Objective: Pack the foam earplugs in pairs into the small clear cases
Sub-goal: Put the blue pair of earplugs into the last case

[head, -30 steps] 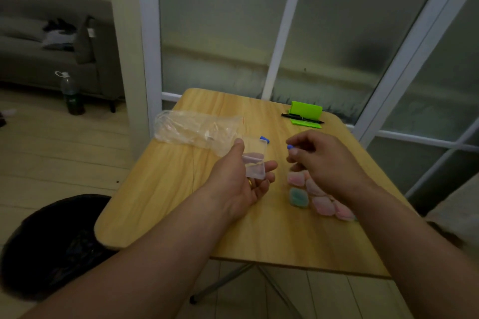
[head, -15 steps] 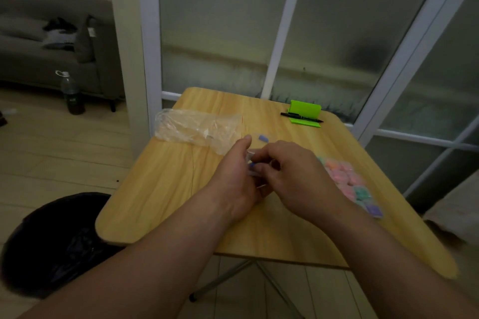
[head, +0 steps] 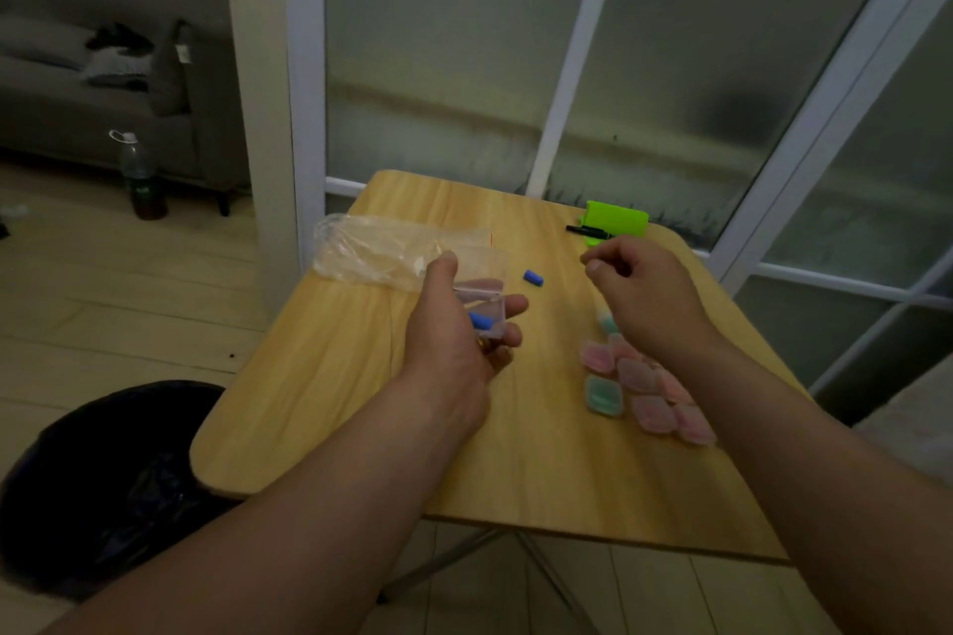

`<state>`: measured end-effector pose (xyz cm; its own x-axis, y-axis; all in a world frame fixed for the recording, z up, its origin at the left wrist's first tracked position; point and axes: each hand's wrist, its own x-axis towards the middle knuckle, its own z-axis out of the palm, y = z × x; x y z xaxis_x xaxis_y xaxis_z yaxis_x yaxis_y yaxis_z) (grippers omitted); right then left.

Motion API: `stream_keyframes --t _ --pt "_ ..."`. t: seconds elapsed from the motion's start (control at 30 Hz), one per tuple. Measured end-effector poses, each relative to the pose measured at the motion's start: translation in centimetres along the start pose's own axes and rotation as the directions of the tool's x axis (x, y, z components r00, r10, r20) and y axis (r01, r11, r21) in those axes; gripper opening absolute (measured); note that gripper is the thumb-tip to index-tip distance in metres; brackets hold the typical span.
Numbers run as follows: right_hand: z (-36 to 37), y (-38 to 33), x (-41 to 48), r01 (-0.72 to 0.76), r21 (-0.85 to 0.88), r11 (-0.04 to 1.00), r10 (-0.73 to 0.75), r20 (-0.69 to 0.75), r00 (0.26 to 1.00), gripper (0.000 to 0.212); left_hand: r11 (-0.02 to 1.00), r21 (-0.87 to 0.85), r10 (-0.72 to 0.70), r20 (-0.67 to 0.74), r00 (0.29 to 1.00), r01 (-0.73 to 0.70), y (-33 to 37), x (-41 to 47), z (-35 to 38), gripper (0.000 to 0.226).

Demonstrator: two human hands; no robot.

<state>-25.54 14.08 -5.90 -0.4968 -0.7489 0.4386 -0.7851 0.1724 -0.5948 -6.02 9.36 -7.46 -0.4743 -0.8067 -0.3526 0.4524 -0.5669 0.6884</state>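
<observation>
My left hand (head: 454, 325) grips the open clear case (head: 482, 309), with one blue earplug (head: 480, 321) already inside. The second earplug (head: 533, 277) lies on the tabletop (head: 361, 402) just beyond the case and to its right, its long axis roughly crosswise. My right hand (head: 639, 294) hovers further right of the case, fingers loosely curled and empty. I judge it best placed to fetch the earplug.
</observation>
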Motion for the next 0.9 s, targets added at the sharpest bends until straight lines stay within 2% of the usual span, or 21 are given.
stream_keyframes --t 0.17,0.3,0.4,0.57,0.73,0.8,0.87,0.9 --pt "2.6 1.4 4.4 0.049 -0.199 0.979 -0.017 0.164 0.986 0.018 0.999 -0.028 0.04 -0.071 0.997 -0.042 0.9 0.1 -0.5 0.054" --pt "5.2 1.6 6.6 0.029 -0.358 0.933 0.073 0.269 0.96 0.027 0.998 -0.039 0.044 -0.088 0.995 -0.048 1.5 0.0 -0.7 0.054" --pt "6.7 2.2 7.2 -0.015 -0.431 0.902 0.142 0.264 0.954 0.029 0.998 -0.047 0.046 -0.077 0.996 -0.049 1.9 -0.2 -0.9 0.053" --pt "7.8 2.3 7.3 -0.073 -0.41 0.909 0.179 0.227 0.957 0.009 0.998 -0.038 0.047 -0.065 0.997 -0.05 2.4 -0.5 -1.3 0.052" --pt "6.4 2.1 5.6 -0.165 -0.247 0.955 0.197 0.11 0.974 0.005 0.999 -0.015 0.04 -0.062 0.997 -0.042 2.3 -0.6 -1.6 0.053" --pt "5.0 1.5 3.8 -0.274 -0.007 0.962 0.274 0.078 0.959 0.009 0.999 0.003 0.038 -0.049 0.998 -0.038 2.0 -0.6 -1.6 0.054" --pt "3.0 0.1 1.3 -0.376 0.289 0.881 0.366 0.091 0.926 0.01 0.999 0.026 0.027 -0.018 0.999 -0.027 1.7 -0.7 -1.3 0.057" --pt "2.0 -0.8 -0.2 -0.41 0.38 0.829 0.397 0.116 0.91 0.011 0.999 0.041 0.023 0.0 1.0 -0.023 1.5 -0.7 -1.1 0.057"
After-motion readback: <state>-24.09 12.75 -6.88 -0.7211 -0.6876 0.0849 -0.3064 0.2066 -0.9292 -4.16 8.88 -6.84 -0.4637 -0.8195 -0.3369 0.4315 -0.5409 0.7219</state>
